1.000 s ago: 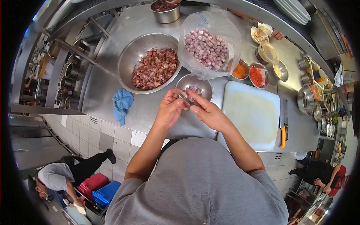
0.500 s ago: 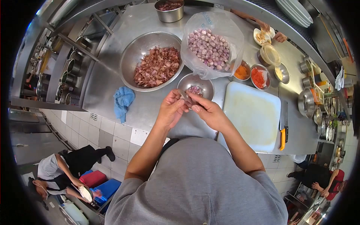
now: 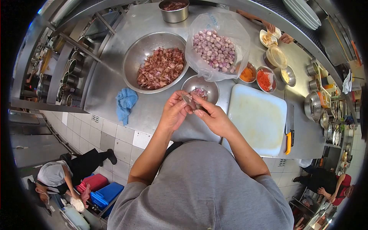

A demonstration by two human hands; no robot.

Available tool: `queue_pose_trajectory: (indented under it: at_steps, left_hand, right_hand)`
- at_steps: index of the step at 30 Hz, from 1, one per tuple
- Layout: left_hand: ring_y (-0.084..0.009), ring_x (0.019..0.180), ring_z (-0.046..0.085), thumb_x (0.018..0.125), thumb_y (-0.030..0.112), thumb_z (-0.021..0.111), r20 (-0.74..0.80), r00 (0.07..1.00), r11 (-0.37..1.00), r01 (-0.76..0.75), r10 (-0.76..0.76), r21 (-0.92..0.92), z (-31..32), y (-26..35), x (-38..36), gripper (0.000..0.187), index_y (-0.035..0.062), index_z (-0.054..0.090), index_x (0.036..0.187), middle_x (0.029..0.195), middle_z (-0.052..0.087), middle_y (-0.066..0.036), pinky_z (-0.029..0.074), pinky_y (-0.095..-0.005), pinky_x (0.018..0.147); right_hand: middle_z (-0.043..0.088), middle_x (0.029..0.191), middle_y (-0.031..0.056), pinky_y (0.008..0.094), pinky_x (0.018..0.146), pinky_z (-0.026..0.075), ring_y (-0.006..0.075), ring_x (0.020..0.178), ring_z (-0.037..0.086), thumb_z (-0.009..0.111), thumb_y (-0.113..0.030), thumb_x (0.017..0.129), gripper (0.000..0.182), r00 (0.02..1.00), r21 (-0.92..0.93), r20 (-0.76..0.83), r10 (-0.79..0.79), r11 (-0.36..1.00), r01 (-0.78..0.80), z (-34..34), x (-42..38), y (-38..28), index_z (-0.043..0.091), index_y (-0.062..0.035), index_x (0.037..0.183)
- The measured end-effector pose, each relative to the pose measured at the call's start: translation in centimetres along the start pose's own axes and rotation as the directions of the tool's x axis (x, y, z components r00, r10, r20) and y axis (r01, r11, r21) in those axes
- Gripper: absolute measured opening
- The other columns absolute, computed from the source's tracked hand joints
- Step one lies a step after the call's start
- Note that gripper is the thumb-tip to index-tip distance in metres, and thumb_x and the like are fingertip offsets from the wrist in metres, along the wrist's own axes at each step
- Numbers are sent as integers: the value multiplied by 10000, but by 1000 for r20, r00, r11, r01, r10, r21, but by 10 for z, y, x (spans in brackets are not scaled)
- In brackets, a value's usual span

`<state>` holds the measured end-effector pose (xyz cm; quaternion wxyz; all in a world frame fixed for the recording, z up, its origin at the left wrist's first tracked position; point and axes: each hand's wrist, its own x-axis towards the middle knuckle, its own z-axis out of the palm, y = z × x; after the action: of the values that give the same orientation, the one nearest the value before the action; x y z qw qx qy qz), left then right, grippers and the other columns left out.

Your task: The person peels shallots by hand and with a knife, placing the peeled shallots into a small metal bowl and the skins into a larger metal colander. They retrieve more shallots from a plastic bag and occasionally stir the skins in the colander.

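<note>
My left hand (image 3: 174, 111) and my right hand (image 3: 214, 119) meet over the front of a small steel bowl (image 3: 216, 94), fingers closed together. Between their fingertips shows a thin greyish, blade-like piece (image 3: 188, 101); whatever else they pinch is too small and covered to name. Pinkish-purple shallot pieces (image 3: 200, 92) lie inside the small bowl. Behind it, a clear plastic bag (image 3: 240, 36) stands open with many peeled shallots (image 3: 214, 50). To the left, a large steel bowl (image 3: 132, 50) contains a heap of reddish-brown shallots and skins (image 3: 161, 69).
A white cutting board (image 3: 257, 119) lies at right, beside a yellow-handled knife (image 3: 289, 142). A blue cloth (image 3: 126, 105) rests left. Bowls of orange pieces (image 3: 247, 74) and red shreds (image 3: 264, 79) stand behind the board. Another person's hands (image 3: 285, 38) are across the table. Co-workers (image 3: 55, 174) stand at both sides.
My fingers have shifted slightly around the small piece, and its greyish, blade-like surface shows more plainly. At lower left, the co-worker's arms and the white item they handle have moved down and left.
</note>
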<state>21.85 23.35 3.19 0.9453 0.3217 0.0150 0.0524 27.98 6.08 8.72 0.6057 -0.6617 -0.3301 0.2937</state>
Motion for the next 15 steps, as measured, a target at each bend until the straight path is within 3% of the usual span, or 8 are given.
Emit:
queue_pose_trajectory:
  at_steps: [5,7,8,10,11,13,15]
  left_hand:
    - [-160,874,639,917,87,613,19,1000,994,-25,23,103,-1,1,0,214,53,550,1119,995,638,-70,530,-273,704]
    - [-167,878,644,918,82,605,1,1000,997,-4,4,82,0,3,0,222,48,556,1132,1004,643,-79,533,-273,698]
    - [-173,881,650,920,77,597,-15,1000,998,17,-16,61,1,4,0,232,42,562,1146,1012,649,-89,537,-273,693]
    - [-180,887,657,919,70,593,-17,998,998,61,-60,19,0,6,1,241,38,568,1157,1023,655,-99,545,-274,691]
    - [-187,892,665,919,62,589,-17,994,994,106,-106,-24,-1,7,2,250,33,573,1167,1034,661,-108,553,-275,689]
    - [-191,895,671,920,59,583,-38,994,994,102,-104,-40,6,8,2,258,29,575,1176,1041,664,-113,560,-273,688]
    - [-195,898,677,921,56,578,-62,993,994,97,-100,-54,7,7,3,266,24,577,1185,1048,668,-118,566,-272,688]
  right_hand:
    - [475,1436,117,329,1098,328,219,1311,453,540,-143,982,477,998,100,0,62,993,-62,-2,2,-4,419,-30,1430]
    - [622,1145,69,290,890,478,161,1015,602,534,-175,995,467,987,154,-10,163,975,-159,-6,2,-4,430,-69,1438]
    - [622,1145,69,290,890,478,161,1015,602,534,-175,995,467,987,153,-10,162,975,-159,-9,2,-4,430,-69,1438]
    - [535,773,-27,223,558,419,67,638,495,527,-208,1007,451,933,488,117,339,799,-352,-15,1,-2,441,-118,1441]
    - [535,773,-27,223,558,419,67,638,495,527,-208,1007,451,933,488,117,339,799,-352,-13,2,-3,441,-118,1441]
    - [362,630,-71,210,439,241,30,504,295,523,-229,1012,446,934,524,42,354,789,-323,-9,4,-5,442,-148,1443]
    - [379,637,-67,209,442,260,33,507,314,522,-228,1013,446,934,510,52,353,795,-328,-11,4,-4,441,-143,1443]
